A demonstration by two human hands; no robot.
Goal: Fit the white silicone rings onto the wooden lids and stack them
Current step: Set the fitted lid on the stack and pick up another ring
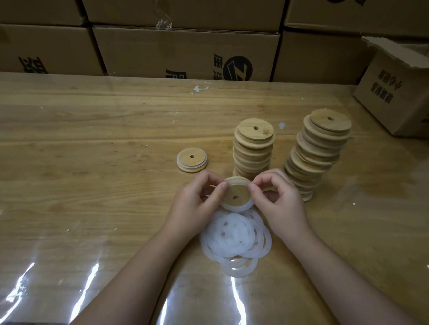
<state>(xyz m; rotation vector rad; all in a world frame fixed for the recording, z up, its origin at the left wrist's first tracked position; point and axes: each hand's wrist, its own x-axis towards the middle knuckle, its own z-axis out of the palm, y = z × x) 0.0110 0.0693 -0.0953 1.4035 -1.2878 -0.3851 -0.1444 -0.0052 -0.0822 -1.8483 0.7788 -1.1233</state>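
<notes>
Both hands hold one round wooden lid (237, 195) with a small centre hole, tilted toward me above the table. A white silicone ring (235, 207) sits around its rim. My left hand (197, 199) pinches the lid's left edge, and my right hand (275, 199) pinches its right edge. Under the hands lies a loose pile of white silicone rings (236, 240). One lid with a white ring fitted (192, 159) lies flat to the left. Two tall stacks of wooden lids stand behind: a middle stack (254, 147) and a leaning right stack (315, 151).
The wooden table (80, 178) is covered with a glossy clear sheet. Cardboard boxes (180, 51) form a wall along its far edge. An open cardboard box (401, 91) stands at the back right. Small white scraps (198, 89) lie near the far edge.
</notes>
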